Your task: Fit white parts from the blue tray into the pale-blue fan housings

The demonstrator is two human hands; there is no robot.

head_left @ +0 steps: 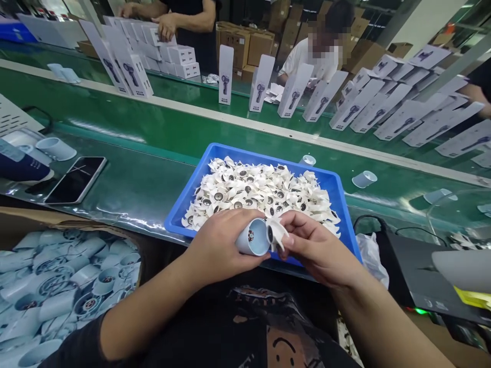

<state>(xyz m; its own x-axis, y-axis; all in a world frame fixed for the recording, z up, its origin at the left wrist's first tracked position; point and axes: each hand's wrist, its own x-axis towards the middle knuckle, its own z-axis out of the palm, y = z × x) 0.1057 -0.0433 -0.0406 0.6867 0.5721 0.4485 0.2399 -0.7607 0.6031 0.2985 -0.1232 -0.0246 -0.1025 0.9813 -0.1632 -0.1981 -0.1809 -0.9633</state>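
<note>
Light-blue housing [257, 241]; left hand [218, 239] curled around it; right hand [316, 246] pinched narrow on white fan rotor [277, 234]

No text can be read; the small print [224, 98] on the white boxes [294, 92] seems too blurred.

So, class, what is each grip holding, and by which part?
The left grip holds a pale-blue cup around its outer wall; the right grip holds a white fan piece by its blades.
</note>
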